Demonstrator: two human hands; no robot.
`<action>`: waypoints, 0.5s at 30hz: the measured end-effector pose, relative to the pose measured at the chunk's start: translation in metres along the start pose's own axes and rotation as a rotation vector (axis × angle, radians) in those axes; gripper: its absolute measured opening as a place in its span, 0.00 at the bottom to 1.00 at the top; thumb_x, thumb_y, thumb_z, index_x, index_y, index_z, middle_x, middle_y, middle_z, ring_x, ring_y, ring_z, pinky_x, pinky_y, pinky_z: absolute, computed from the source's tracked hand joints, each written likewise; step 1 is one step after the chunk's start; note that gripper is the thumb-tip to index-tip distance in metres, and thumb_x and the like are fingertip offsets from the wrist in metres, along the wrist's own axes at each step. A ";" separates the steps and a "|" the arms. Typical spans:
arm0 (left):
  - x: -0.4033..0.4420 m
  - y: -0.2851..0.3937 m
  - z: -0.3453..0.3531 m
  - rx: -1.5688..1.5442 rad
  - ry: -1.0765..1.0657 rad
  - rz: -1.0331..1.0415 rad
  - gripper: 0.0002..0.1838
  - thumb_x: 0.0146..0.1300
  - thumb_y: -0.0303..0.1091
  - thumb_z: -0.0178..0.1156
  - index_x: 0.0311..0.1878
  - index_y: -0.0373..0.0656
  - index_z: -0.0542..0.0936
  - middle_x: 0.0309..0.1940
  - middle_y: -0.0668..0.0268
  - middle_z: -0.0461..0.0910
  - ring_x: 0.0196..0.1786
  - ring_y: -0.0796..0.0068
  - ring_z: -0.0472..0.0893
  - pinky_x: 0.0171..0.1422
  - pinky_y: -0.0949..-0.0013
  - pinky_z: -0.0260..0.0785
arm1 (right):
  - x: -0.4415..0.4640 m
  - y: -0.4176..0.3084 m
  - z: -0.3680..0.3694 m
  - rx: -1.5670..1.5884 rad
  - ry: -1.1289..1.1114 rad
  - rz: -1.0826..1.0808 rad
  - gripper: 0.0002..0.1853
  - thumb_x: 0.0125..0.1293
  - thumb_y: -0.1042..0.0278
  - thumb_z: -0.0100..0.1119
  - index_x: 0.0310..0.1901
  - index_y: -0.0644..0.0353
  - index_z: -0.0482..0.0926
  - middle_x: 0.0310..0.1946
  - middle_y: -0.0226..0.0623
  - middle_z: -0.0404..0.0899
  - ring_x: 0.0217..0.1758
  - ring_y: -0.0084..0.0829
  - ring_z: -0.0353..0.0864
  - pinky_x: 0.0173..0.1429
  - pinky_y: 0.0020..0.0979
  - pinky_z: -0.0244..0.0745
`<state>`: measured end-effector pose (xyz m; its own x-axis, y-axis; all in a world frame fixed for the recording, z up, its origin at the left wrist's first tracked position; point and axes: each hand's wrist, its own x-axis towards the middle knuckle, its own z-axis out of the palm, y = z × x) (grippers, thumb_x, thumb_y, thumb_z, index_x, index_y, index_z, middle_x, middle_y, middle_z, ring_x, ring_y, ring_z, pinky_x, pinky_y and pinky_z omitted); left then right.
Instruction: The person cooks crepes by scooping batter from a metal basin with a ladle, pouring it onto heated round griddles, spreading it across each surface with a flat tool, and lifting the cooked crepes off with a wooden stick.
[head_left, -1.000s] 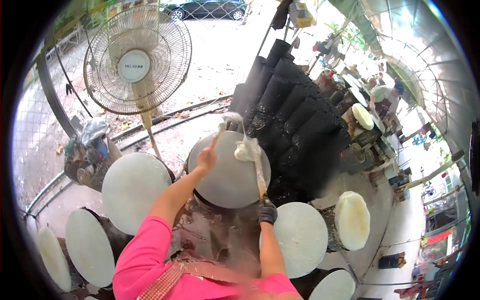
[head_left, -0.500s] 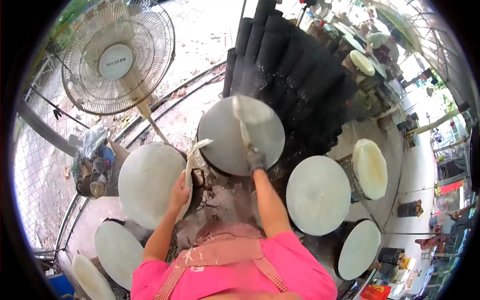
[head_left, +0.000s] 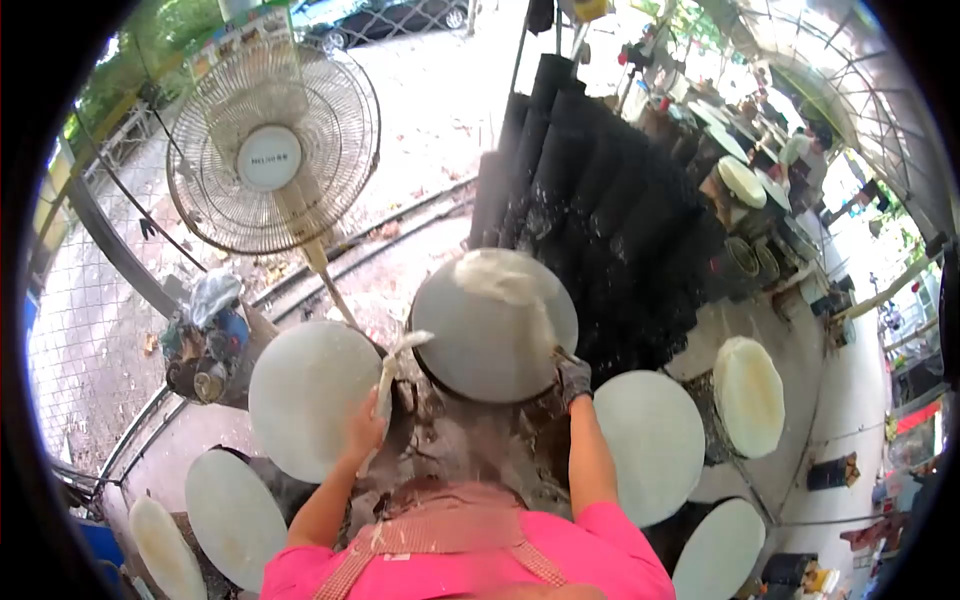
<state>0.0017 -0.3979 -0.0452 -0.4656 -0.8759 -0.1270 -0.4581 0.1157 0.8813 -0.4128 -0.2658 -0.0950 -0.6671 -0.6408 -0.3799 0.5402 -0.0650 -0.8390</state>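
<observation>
A round grey griddle (head_left: 480, 345) stands in front of me, with a pale batter smear (head_left: 500, 275) on its far part. At its near right edge is my right hand (head_left: 573, 378), in a dark glove, closed on the handle of a batter-coated stick tool (head_left: 543, 330). That tool reaches over the griddle and is blurred. My bare left hand (head_left: 367, 425) grips a pale wooden stick (head_left: 387, 385) with a white-caked crosspiece, held upright between the griddle and a pale round sheet (head_left: 315, 400) on the left.
More round pale sheets lie about me, one at the right (head_left: 648, 445) and one at the lower left (head_left: 235, 515). A standing fan (head_left: 270, 160) is at the left. Black cylinders (head_left: 610, 200) are stacked behind the griddle. Another person (head_left: 803, 165) stands far right.
My right hand has swung right and the tool's far end has swept off the griddle's far edge. The left hand keeps its stick. The whole view has shifted, showing more beyond the fan.
</observation>
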 end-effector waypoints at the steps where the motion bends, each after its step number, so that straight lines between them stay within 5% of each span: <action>1: -0.001 -0.010 0.006 0.021 0.041 0.055 0.34 0.44 0.20 0.43 0.61 0.45 0.59 0.17 0.62 0.71 0.10 0.77 0.67 0.12 0.72 0.60 | 0.077 0.044 -0.053 -0.212 0.112 0.309 0.12 0.54 0.64 0.53 0.36 0.62 0.78 0.33 0.43 0.76 0.33 0.33 0.76 0.38 0.34 0.73; 3: -0.003 -0.008 0.007 0.076 0.034 0.007 0.32 0.45 0.23 0.45 0.59 0.43 0.60 0.35 0.55 0.71 0.22 0.67 0.73 0.27 0.69 0.66 | 0.082 0.070 -0.052 -0.729 -0.058 -0.226 0.14 0.56 0.61 0.51 0.39 0.60 0.76 0.34 0.43 0.76 0.34 0.33 0.76 0.38 0.33 0.72; 5: -0.006 -0.020 0.011 0.120 0.037 -0.022 0.31 0.46 0.24 0.46 0.59 0.43 0.60 0.44 0.51 0.71 0.26 0.63 0.75 0.32 0.68 0.69 | 0.082 0.092 -0.041 -1.227 -0.227 -0.783 0.16 0.58 0.58 0.48 0.42 0.59 0.74 0.35 0.42 0.77 0.35 0.33 0.76 0.38 0.31 0.72; 7: -0.017 -0.038 0.012 0.089 0.053 -0.069 0.31 0.46 0.23 0.46 0.59 0.43 0.60 0.42 0.53 0.70 0.21 0.66 0.74 0.26 0.69 0.68 | 0.070 0.077 -0.045 -1.250 -0.413 -0.811 0.18 0.59 0.56 0.45 0.47 0.56 0.71 0.36 0.38 0.76 0.38 0.33 0.75 0.40 0.31 0.70; 9: -0.049 -0.015 0.004 -0.089 0.067 -0.185 0.31 0.46 0.22 0.45 0.59 0.45 0.59 0.35 0.56 0.71 0.16 0.70 0.71 0.19 0.69 0.65 | 0.049 0.014 -0.051 -0.858 -0.431 -0.208 0.18 0.59 0.56 0.44 0.48 0.54 0.70 0.34 0.34 0.75 0.38 0.31 0.74 0.41 0.28 0.69; 11: -0.067 0.024 -0.006 -0.298 0.071 -0.306 0.32 0.46 0.21 0.45 0.60 0.47 0.58 0.25 0.60 0.70 0.12 0.75 0.67 0.13 0.71 0.60 | 0.059 -0.037 -0.037 -0.514 -0.013 0.521 0.13 0.58 0.60 0.50 0.43 0.52 0.75 0.27 0.38 0.77 0.31 0.29 0.76 0.36 0.23 0.71; 12: -0.077 0.038 -0.004 -0.384 0.067 -0.368 0.33 0.47 0.20 0.45 0.60 0.49 0.57 0.21 0.63 0.67 0.10 0.77 0.64 0.11 0.72 0.57 | 0.019 -0.062 -0.002 -0.598 -0.052 0.357 0.23 0.63 0.51 0.36 0.54 0.54 0.66 0.47 0.29 0.71 0.46 0.28 0.70 0.49 0.31 0.65; 15: -0.088 0.048 0.001 -0.495 0.070 -0.488 0.36 0.47 0.19 0.45 0.62 0.54 0.52 0.11 0.70 0.59 0.07 0.79 0.60 0.08 0.74 0.52 | 0.002 -0.060 0.000 -0.512 -0.191 0.410 0.19 0.59 0.58 0.44 0.51 0.54 0.69 0.42 0.28 0.72 0.41 0.25 0.71 0.41 0.28 0.67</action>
<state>0.0196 -0.3146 0.0075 -0.2374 -0.8034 -0.5460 -0.1955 -0.5111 0.8370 -0.4464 -0.2636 -0.0452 -0.3323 -0.6636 -0.6702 0.3878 0.5516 -0.7385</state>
